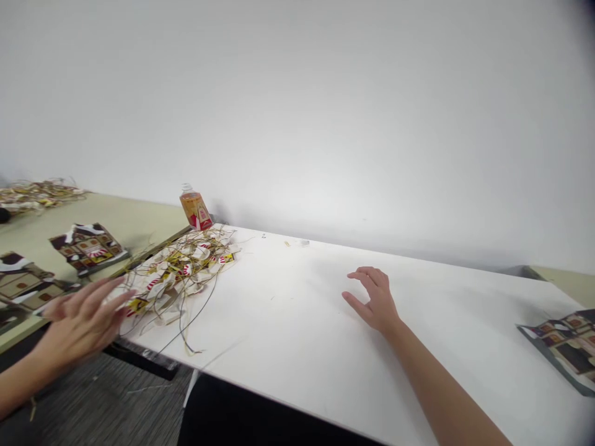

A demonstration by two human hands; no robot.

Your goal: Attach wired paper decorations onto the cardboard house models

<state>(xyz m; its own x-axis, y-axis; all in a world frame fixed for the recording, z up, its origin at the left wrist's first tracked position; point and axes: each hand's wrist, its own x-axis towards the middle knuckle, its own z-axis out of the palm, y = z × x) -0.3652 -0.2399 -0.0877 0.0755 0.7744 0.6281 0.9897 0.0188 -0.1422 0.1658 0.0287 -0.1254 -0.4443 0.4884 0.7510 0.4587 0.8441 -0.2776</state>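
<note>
My left hand (90,313) is over the gap by the left table, fingers stretched out and slightly blurred, with nothing seen in it. Close to its fingertips lies a tangled heap of small white, red and yellow pieces with thin wires (186,269). Just beyond the hand stands a small brown model house with white snow trim (88,248). My right hand (376,300) hovers above the white table (288,341), its fingers loosely curved and apart, holding nothing.
A bottle with an orange-red label (198,209) stands behind the heap. More model houses (30,285) are at the left, near another wire pile (44,195). A flat-looking brown house piece (569,344) lies at the right edge. A wall runs behind the table.
</note>
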